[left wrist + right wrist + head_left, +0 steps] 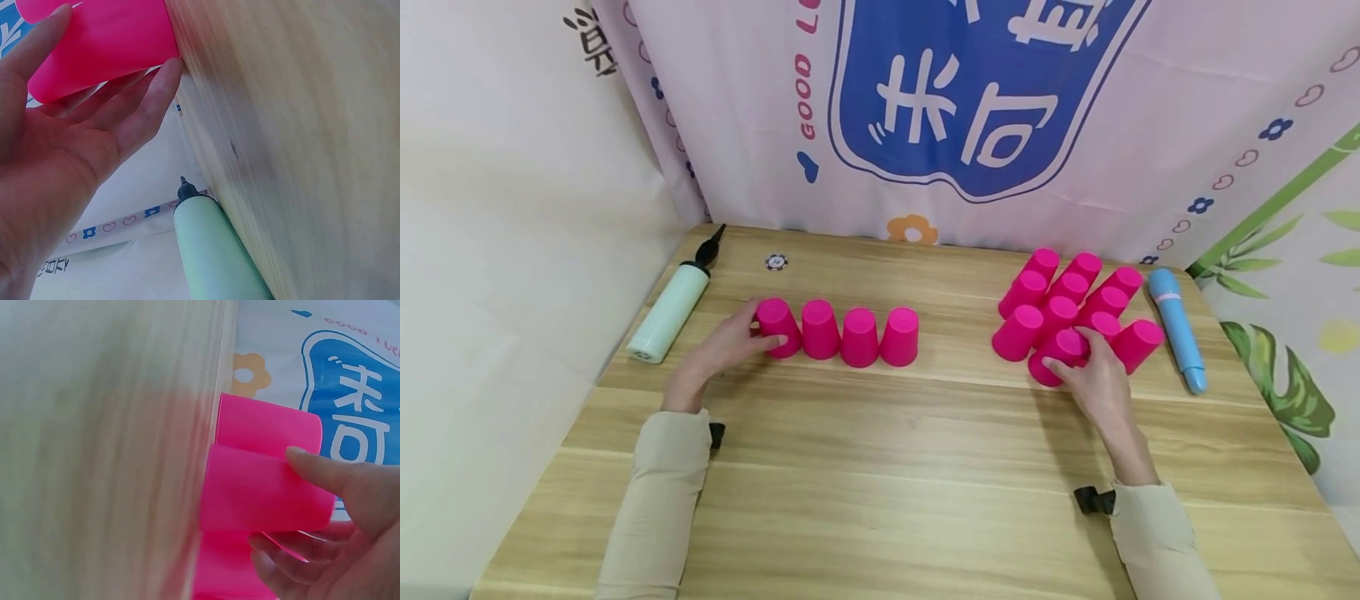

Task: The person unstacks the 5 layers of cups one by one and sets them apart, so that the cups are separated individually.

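Observation:
Four pink cups stand upside down in a row left of the table's middle. My left hand holds the leftmost cup, thumb behind it and fingers on its front; the left wrist view shows the fingers cupped around that cup. At the right, several more pink cups stand bunched in a cluster. My right hand grips the front cup of this cluster. In the right wrist view the thumb lies on that cup and the other fingers curl under it.
A mint-green hand pump lies at the table's left edge, also seen in the left wrist view. A blue cylinder lies right of the cluster. A small poker chip sits near the back. A printed backdrop closes the rear.

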Available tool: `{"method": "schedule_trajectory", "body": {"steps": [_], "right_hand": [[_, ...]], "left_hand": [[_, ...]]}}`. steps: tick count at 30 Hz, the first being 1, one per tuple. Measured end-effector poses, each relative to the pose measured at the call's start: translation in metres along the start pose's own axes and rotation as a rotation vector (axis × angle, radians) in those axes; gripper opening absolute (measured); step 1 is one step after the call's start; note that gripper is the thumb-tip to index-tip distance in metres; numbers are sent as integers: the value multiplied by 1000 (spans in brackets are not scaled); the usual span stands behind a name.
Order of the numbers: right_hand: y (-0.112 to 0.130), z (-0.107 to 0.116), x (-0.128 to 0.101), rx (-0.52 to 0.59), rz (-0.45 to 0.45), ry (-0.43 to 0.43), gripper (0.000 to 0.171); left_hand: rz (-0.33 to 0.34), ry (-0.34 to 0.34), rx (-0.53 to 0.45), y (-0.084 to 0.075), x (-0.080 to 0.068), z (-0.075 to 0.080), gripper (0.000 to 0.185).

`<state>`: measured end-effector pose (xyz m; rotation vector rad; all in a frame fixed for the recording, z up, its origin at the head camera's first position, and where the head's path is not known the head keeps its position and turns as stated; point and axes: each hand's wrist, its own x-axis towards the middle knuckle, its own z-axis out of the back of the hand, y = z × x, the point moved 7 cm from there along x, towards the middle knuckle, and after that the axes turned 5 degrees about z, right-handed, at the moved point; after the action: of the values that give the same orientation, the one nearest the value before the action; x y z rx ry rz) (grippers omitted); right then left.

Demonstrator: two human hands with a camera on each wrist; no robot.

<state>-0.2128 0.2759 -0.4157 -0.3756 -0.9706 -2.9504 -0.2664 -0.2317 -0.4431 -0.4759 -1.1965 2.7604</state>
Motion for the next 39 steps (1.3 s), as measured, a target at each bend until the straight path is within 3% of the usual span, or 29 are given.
{"method": "schedule_trajectory", "body": {"steps": [6,10,13,16,19,24,33,39], "right_hand": [[33,23,-2,-61,116,-129,66],[73,27,1,15,263,-173,61],[102,14,4,108,369,-143,59],[125,-11,7,204,419,-56,58],[142,-44,11,266,427,73,60],[159,-94,17,226,404,240,66],[171,-122,22,193,390,217,59],[165,-132,26,189,331,224,60]], "left_hand": [[-3,-3,-2,-3,-1,1,72],[0,-5,-4,-3,-1,2,72],[4,-7,-4,-2,-1,1,73],[-5,-6,-2,-3,0,0,73],[-14,-3,-6,-5,0,-1,72],[-20,-2,-14,-8,0,-2,71],[-14,-7,-5,-6,-1,-1,72],[-4,-1,6,-3,-1,-2,73]]}}
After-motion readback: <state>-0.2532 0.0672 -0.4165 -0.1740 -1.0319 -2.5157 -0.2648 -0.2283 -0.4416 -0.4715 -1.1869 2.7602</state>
